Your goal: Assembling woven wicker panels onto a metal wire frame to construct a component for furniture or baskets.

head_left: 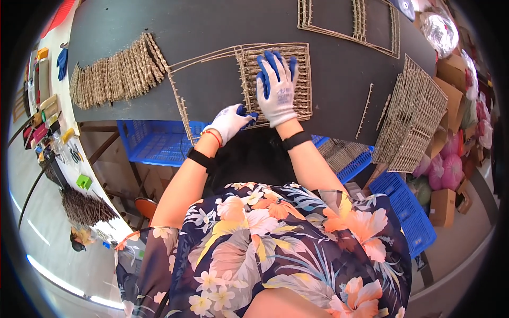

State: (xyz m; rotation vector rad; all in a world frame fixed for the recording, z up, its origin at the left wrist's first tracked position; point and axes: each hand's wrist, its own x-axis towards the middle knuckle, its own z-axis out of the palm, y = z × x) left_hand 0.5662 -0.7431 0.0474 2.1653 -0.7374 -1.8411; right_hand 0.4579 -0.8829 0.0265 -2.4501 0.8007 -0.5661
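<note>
The right hand [277,90], in a white glove with blue fingertips, lies flat on a woven straw panel [275,79] on the dark table [212,32]. The left hand [229,122] pinches the panel's near edge. A stack of woven mats [114,74] lies well to the left.

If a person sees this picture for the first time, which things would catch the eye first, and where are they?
Probably the two gloved hands at top centre: the right hand lies flat, blue fingers spread, on a woven fibre panel on the dark table, while the left hand grips the panel's near edge. Next, the floral garment fills the lower middle. A stack of woven panels stands at the right, with blue crates under the table.
</note>
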